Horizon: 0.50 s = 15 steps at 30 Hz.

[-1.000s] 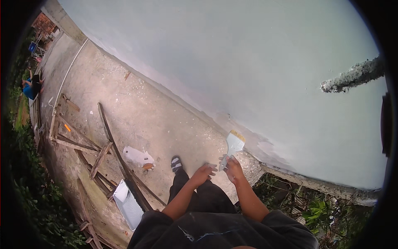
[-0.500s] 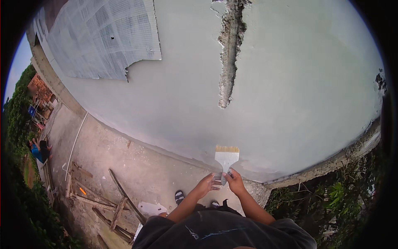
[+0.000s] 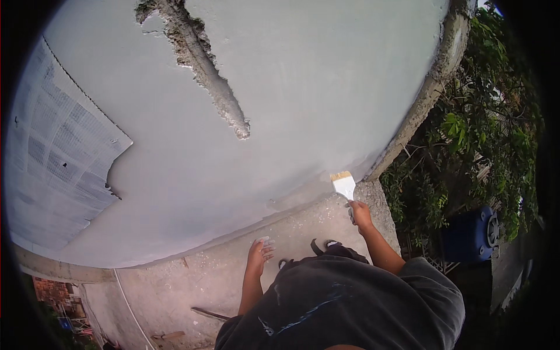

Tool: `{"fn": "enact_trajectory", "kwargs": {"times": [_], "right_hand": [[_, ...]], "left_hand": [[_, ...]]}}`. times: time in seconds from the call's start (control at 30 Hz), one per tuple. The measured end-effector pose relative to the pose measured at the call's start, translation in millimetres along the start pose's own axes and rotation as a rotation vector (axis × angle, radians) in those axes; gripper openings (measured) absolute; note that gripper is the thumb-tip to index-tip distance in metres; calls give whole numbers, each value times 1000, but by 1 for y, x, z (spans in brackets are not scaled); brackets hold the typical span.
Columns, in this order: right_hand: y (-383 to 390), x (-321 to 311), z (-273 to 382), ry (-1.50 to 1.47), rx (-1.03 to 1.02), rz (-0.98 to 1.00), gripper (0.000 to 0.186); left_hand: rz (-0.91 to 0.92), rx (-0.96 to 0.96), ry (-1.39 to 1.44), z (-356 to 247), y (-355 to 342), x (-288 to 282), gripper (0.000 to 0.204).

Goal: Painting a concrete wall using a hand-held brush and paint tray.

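Observation:
A flat paintbrush with a white body and pale yellow bristles is gripped at its handle by my right hand. Its bristles point up at the lower right part of a pale grey-white wall, close to the wall's bottom corner; whether they touch it I cannot tell. Lower and to the left, my left hand hangs free above the concrete floor, its fingers apart and smudged with whitish paint. A rough, unpainted groove runs down the wall's upper middle.
A torn, whitish mesh-patterned sheet covers the wall at left. Concrete floor borders the wall's foot, with a white hose or pipe and a wooden strip on it. Beyond the right edge are bushes and a blue tank.
My view has swung to the right. Both hands were together at the brush; now the left has come away and the right holds the brush out toward the wall's lower right corner.

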State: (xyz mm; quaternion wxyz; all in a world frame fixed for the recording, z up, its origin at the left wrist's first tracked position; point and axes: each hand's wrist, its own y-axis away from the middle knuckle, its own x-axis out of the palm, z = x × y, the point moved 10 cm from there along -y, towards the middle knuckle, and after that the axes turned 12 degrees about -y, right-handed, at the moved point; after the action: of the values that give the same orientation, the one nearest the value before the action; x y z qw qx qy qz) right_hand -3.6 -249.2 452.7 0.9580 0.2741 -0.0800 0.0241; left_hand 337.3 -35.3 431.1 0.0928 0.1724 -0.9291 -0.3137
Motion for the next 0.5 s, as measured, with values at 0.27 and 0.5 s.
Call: {"fn": "enact_trajectory", "kwargs": {"times": [0.27, 0.5], "right_hand": [[63, -76, -53, -140, 104, -319, 31], [59, -123, -60, -227, 163, -463, 25]], "left_hand": [[110, -94, -336, 17, -38, -16, 34], [164, -122, -400, 17, -56, 31, 35]]}}
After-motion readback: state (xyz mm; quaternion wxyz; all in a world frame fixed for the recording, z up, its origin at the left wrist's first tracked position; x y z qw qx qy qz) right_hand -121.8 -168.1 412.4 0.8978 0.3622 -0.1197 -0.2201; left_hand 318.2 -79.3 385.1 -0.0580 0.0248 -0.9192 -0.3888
